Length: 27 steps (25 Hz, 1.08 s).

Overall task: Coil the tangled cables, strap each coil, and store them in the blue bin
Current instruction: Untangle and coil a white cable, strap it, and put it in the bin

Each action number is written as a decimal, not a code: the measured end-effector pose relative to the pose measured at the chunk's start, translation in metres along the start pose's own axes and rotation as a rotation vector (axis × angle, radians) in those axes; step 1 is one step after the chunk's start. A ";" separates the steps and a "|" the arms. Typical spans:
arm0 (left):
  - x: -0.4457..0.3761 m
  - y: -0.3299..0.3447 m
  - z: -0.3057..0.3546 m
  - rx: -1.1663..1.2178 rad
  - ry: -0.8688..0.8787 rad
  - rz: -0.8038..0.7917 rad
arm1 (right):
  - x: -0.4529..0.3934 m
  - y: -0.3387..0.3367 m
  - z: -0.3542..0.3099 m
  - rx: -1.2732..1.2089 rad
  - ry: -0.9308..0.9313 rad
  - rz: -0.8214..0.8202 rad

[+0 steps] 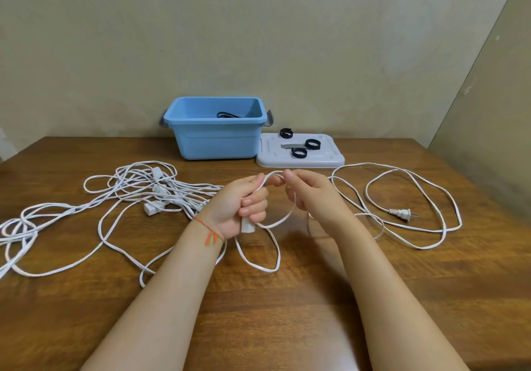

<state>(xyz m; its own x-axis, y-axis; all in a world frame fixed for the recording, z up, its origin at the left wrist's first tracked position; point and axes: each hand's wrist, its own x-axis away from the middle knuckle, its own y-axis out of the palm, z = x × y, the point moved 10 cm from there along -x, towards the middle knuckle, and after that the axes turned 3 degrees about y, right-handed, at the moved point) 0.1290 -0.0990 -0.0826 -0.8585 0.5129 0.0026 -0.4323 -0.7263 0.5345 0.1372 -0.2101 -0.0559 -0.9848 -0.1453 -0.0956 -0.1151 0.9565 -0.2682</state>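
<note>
White cable [275, 221] held above the wooden table [287, 313]: the left hand [238, 206] curls round its socket end and a strand, while the right hand [310, 195] pinches the same strand just beside it. Right of the grip, loose loops end in a plug [402, 213]; left of it lies the tangled heap [149, 189]. Beyond the hands stands the blue bin [215, 137] (a black coil [227, 115] inside), with three black straps [311, 144] on its lid [327, 156].
</note>
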 end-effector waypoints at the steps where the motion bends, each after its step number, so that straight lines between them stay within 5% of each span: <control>1: 0.000 0.001 -0.003 -0.013 -0.021 -0.002 | -0.001 -0.002 0.001 -0.009 0.002 0.022; 14: 0.000 0.014 -0.023 0.130 -0.154 -0.092 | -0.004 -0.012 0.009 -0.047 0.023 0.184; 22: 0.007 -0.066 0.014 0.461 0.184 0.507 | -0.012 -0.026 0.029 0.405 0.173 0.170; 27: 0.010 -0.074 0.016 0.463 0.234 0.582 | -0.008 -0.045 0.032 0.442 0.233 0.292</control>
<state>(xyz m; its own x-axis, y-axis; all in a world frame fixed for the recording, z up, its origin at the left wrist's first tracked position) 0.1566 -0.0328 -0.1083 -0.9699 -0.0395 0.2402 0.2209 -0.5573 0.8004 0.1544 -0.2605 -0.0735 -0.9761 0.2156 -0.0258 0.1815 0.7449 -0.6420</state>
